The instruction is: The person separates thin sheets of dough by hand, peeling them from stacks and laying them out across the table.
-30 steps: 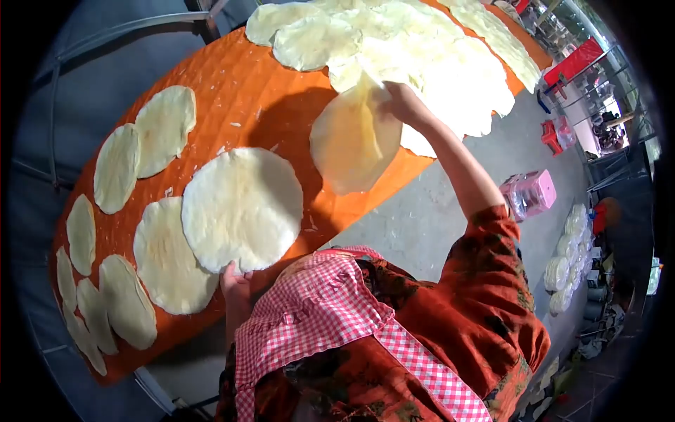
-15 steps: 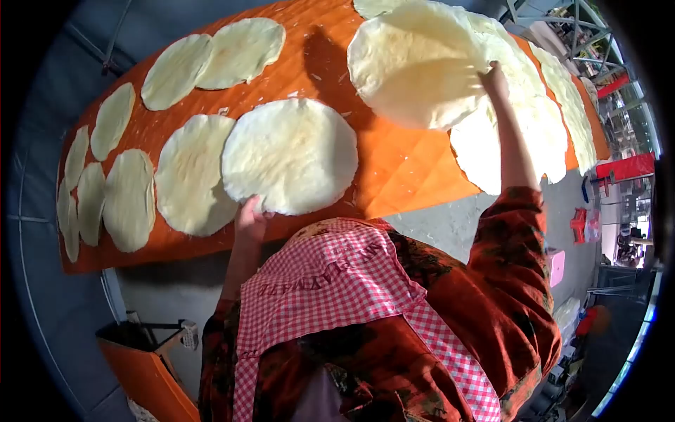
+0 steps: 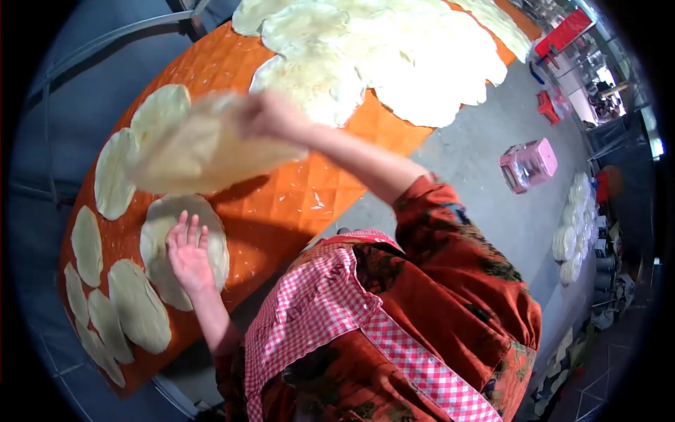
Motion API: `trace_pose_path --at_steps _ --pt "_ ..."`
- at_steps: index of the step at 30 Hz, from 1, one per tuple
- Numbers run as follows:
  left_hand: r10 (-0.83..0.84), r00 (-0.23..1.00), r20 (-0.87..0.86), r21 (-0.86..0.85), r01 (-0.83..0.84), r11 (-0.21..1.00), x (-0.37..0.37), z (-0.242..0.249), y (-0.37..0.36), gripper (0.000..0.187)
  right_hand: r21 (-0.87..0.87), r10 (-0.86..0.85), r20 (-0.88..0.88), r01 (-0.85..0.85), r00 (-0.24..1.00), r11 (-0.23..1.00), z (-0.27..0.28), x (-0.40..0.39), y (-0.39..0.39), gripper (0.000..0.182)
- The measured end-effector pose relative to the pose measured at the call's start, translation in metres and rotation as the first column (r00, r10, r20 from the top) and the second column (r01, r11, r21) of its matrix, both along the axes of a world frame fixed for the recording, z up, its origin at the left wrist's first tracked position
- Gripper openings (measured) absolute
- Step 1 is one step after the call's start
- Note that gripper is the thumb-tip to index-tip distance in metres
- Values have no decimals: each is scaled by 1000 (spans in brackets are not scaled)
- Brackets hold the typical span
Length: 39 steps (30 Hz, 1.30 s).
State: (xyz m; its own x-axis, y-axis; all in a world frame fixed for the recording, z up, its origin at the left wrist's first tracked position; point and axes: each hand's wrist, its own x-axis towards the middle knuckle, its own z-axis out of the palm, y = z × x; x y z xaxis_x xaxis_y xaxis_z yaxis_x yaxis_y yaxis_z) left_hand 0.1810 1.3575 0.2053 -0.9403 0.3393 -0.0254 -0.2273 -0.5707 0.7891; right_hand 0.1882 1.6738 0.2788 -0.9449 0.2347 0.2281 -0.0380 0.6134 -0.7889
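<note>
In the head view my right hand [image 3: 275, 118] grips the edge of a thin round flatbread [image 3: 204, 151]. This sheet hangs in the air above the orange cloth, smeared by motion. My left hand [image 3: 190, 254] is open, palm up and fingers spread, with nothing in it. Behind that hand, a pale round flatbread [image 3: 156, 235] lies on the orange quilted cloth [image 3: 309, 190]. Just beyond the raised sheet are two more rounds, one partly covered by it. Further away, a broad spread of overlapping flatbreads [image 3: 422, 56] covers the cloth.
Several more rounds, such as one flatbread [image 3: 139, 306], lie toward the table's left end. A pink stool [image 3: 529, 165] stands on the grey floor at right, with a red stool [image 3: 546, 107] behind. White stacked bundles [image 3: 573, 228] sit farther right. Metal frame poles [image 3: 119, 35] run along the left.
My right hand has swung left with the flatbread, away from the overlapping pile. My left hand has let go of the flatbread edge and opened. The view has turned.
</note>
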Motion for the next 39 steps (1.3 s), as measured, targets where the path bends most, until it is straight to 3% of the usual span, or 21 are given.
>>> trace_pose_path --at_steps 3,5,9,10,11,12,14,16,17,18,20,22,24,27,31,34,35,36,37,38,39 --pt "57 998 18 -126 -54 991 11 -20 -25 25 -523 -7 -136 -66 991 850 1 20 99 19" --pt "104 991 86 -202 -85 976 25 -58 -46 25 -553 -330 -54 247 942 796 0 63 140 14" --pt "212 936 282 -314 -119 942 68 -106 -73 21 -378 -689 133 679 712 629 -77 158 213 27" --pt "241 921 307 -360 -122 925 80 -108 -75 20 -213 -666 131 677 734 704 -127 192 248 34" --pt "267 906 329 -403 -121 907 89 -113 -80 18 -45 -766 -14 765 642 642 -206 229 290 39" --pt "263 897 356 -415 -100 904 92 -128 -94 18 196 -836 -122 839 535 508 -210 253 261 38" --pt "264 871 415 -435 -65 898 97 -163 -120 16 204 -958 92 936 273 286 -215 258 197 35" --pt "246 880 406 -396 -74 915 104 -158 -126 15 -140 -743 220 774 633 618 -223 213 128 23" --pt "242 873 423 -389 -67 919 102 -160 -132 15 -563 -483 330 580 811 589 -240 187 96 19" --pt "252 863 437 -388 -71 919 101 -163 -141 15 -540 -288 441 507 850 672 -212 147 43 18" --pt "197 919 342 -384 -54 922 95 -152 -141 17 -554 7 374 217 928 804 -216 76 -39 19" --pt "215 943 255 -408 -97 908 91 -127 -136 18 -763 356 344 37 869 646 -229 14 -106 20" --pt "276 939 207 -428 -167 888 92 -103 -136 18 -709 368 406 35 836 705 -271 -39 -157 21" --pt "330 932 153 -354 -260 898 98 -118 -163 16 -549 130 532 224 837 805 -248 -71 -215 21" --pt "455 842 288 -360 -345 867 124 -126 -197 15 -622 205 651 358 731 696 -224 -86 -238 24" --pt "479 817 320 -297 -394 870 120 -122 -203 17 -573 198 417 87 887 815 -219 -135 -239 18" --pt "461 841 284 -243 -402 883 115 -121 -204 19 -595 253 181 -99 950 798 -167 -147 -239 19" --pt "443 861 249 -195 -403 894 113 -119 -207 21 -487 372 226 -226 900 844 -144 -188 -226 20" --pt "443 862 246 -163 -413 896 106 -116 -209 25 -571 430 -106 -409 897 712 -97 -197 -236 23" --pt "440 865 242 -130 -420 898 92 -112 -207 29 -306 447 10 -423 895 853 -50 -208 -239 24" --pt "435 868 237 -92 -426 900 77 -108 -203 33 -130 491 24 -484 871 865 2 -200 -245 25"
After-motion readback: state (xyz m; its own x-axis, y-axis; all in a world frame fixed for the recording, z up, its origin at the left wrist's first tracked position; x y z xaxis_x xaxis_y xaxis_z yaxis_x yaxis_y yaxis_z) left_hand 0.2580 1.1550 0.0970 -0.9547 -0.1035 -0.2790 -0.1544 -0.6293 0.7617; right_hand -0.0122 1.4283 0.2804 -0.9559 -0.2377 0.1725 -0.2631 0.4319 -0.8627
